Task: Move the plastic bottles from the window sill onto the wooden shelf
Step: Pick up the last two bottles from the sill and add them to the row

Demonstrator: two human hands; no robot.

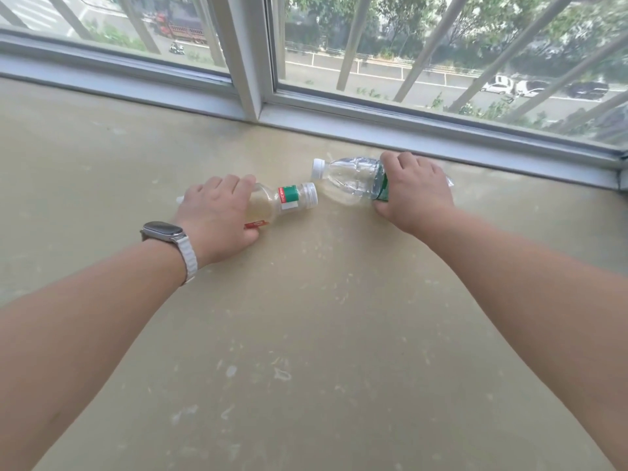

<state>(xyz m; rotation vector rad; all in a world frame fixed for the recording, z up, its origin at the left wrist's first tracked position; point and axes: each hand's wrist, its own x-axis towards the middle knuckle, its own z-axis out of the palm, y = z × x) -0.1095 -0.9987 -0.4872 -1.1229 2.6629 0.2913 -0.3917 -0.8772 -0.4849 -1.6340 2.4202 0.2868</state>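
- The left hand point(217, 215) lies over the body of a clear plastic bottle point(282, 202) with a red and green label. The fingers curl over the far side and the thumb is on the near side, so the hand is closed around it.
- This bottle lies on its side on the window sill point(306, 334), with its cap pointing to the right.
- The right hand point(413, 188) is closed in the same way around a second clear bottle point(350, 176) with a green label, fingers over the top and thumb below.
- The second bottle also lies on its side on the sill, closer to the window frame point(407, 127), with its white cap pointing to the left.
- The two caps are near each other but apart.
- A watch point(166, 232) with a white band is on the left wrist.
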